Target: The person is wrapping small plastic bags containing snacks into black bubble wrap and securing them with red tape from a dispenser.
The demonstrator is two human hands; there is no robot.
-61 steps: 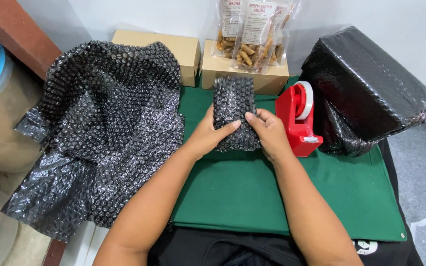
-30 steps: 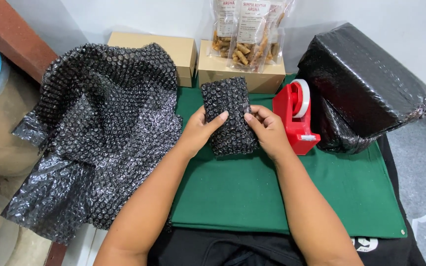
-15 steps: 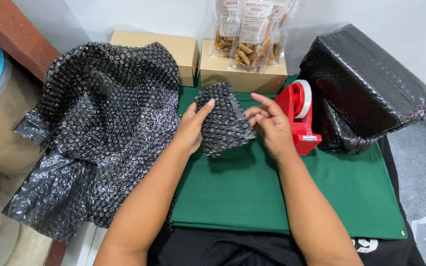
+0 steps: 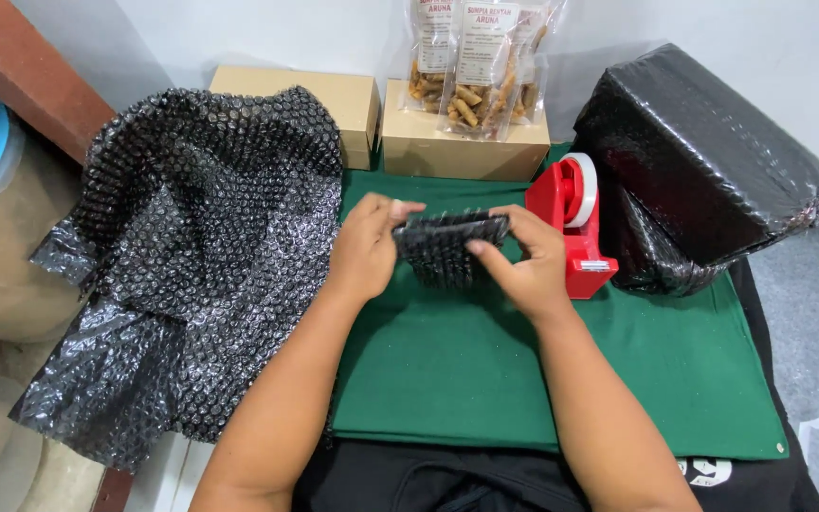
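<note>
Packing bench, seen from above. My left hand (image 4: 364,248) and right hand (image 4: 523,265) pinch a small parcel (image 4: 447,248) between fingers and thumbs, tipped on edge over the green mat (image 4: 561,370). I judge it fully wrapped in black bubble wrap but unsealed; the red tape dispenser (image 4: 575,223) stands untouched just beside it.

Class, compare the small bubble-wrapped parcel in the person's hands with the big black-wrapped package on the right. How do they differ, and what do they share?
The small parcel is held above the green mat by the left hand and right hand; the big package rests untouched beside the red tape dispenser. The small parcel fits between two hands; the big package is far bulkier. The small parcel looks bumpy, the big package smoother and glossier. Both are wrapped in black.
</note>
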